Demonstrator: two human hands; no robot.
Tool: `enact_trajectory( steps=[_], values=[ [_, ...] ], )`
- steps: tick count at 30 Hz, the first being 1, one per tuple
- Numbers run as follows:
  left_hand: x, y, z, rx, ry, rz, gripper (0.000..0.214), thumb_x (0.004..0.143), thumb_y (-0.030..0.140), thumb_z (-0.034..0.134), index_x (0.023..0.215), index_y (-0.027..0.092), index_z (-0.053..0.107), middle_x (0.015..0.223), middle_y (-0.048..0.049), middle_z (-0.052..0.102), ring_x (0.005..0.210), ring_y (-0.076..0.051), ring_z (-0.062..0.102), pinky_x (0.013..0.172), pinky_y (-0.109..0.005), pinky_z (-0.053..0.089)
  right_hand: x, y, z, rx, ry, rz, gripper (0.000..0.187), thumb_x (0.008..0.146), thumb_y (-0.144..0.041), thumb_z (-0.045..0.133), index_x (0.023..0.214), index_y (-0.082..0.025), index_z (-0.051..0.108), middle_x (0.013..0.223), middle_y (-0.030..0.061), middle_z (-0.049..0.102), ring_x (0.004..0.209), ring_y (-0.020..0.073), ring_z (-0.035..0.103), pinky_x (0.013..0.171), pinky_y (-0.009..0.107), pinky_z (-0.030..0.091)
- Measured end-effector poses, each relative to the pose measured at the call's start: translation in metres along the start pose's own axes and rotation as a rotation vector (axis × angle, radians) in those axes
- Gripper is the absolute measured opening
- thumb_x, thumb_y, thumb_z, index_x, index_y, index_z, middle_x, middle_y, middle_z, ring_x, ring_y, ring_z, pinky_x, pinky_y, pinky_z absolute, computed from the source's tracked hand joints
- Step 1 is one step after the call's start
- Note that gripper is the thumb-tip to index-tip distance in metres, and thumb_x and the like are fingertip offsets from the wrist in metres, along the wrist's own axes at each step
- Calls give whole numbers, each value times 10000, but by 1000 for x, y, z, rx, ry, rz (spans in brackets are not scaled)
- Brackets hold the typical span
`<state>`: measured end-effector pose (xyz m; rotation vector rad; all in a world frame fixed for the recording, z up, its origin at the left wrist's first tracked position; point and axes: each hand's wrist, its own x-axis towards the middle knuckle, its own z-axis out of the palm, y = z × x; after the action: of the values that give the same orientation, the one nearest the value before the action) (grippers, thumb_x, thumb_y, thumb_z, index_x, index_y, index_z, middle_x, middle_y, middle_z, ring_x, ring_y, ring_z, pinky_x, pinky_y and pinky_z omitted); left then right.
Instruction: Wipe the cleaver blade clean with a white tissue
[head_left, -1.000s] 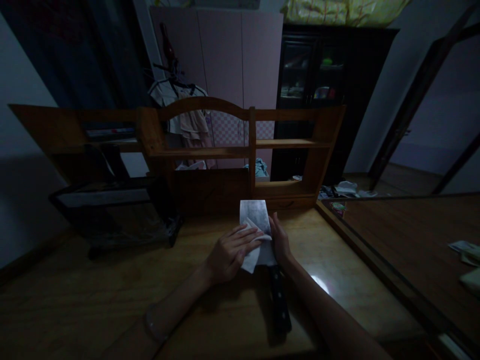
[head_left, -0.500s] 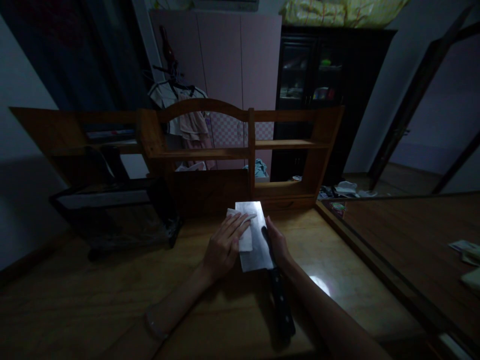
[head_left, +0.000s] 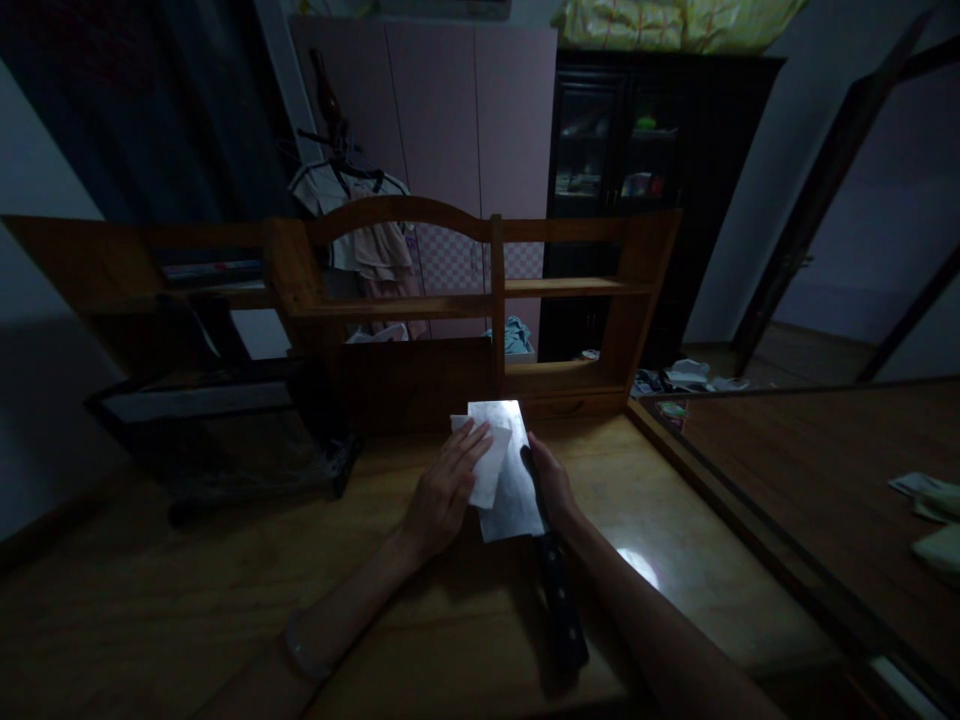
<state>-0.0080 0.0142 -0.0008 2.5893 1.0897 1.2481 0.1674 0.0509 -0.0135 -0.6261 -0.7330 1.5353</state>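
Note:
A cleaver (head_left: pixel 516 500) with a broad, shiny metal blade and a black riveted handle is held over the wooden desk, its handle pointing toward me. My right hand (head_left: pixel 553 482) is closed on the long edge of the blade at the right, not on the handle; its fingertips are partly hidden. Against the flat of the blade lies a folded white paper tissue (head_left: pixel 492 468). My left hand (head_left: pixel 446 490) presses the tissue there with fingers laid together over it, near the blade's left edge.
Behind the hands, a wooden shelf unit (head_left: pixel 491 300) stands along the back of the desk (head_left: pixel 360 610). A dark box-like case (head_left: pixel 225 430) sits at the left. Beyond are hanging clothes (head_left: pixel 375 225) and a pink wardrobe (head_left: pixel 439 120). A wooden ledge (head_left: pixel 750 530) borders the right.
My left hand has shifted slightly on the blade, and the tissue has turned and spread so more of it shows. My right hand keeps its hold on the cleaver. The view has shifted slightly.

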Motion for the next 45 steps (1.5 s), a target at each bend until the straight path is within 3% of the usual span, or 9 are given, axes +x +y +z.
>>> enact_trajectory(
  steps=[11,17,22,28,32,40,45],
  values=[
    [-1,1,1,55,-73,162,491,1007,249,216,1469,222,378,1518,-45,387,1434,-227,262,1190,-521,196,-2,-8,4,72,-135,66,496,805,-589,601,1015,-162,743,974,60,758,1020,244,668,947,336,457],
    [-3,4,1,87,-101,286,492,1001,277,229,1451,194,410,1483,-73,439,1396,-234,336,1173,-528,229,-4,-12,2,92,-91,85,531,828,-611,550,1034,-152,719,930,78,761,953,253,697,882,356,512],
    [-5,9,-3,82,-110,379,503,972,291,262,1403,147,478,1423,-108,509,1339,-254,420,1136,-532,297,-6,-15,4,127,-205,181,614,820,-685,483,975,-142,726,899,118,760,891,288,713,850,419,535],
    [-9,12,-5,99,-49,517,506,915,257,322,1348,105,537,1327,-131,595,1257,-266,510,1059,-510,409,-9,-15,7,114,-99,109,538,765,-672,588,885,-167,731,830,84,760,851,292,712,807,409,549],
    [-8,10,-2,133,-73,440,504,908,219,346,1375,131,513,1371,-109,562,1270,-251,500,1066,-495,410,-6,-13,3,86,-43,75,489,762,-638,619,864,-175,737,774,53,755,835,265,711,808,366,545],
    [-1,8,5,154,-53,170,482,965,180,300,1416,216,465,1433,-52,505,1344,-199,428,1136,-478,343,-8,-11,10,24,-108,124,511,748,-665,609,833,-182,752,805,71,757,988,283,674,914,381,504],
    [4,9,4,154,-199,149,494,986,212,296,1475,220,359,1521,-43,379,1411,-182,330,1181,-460,277,-11,-7,17,43,-52,75,447,656,-635,708,794,-212,743,862,69,751,1128,272,609,975,379,465]
  ],
)
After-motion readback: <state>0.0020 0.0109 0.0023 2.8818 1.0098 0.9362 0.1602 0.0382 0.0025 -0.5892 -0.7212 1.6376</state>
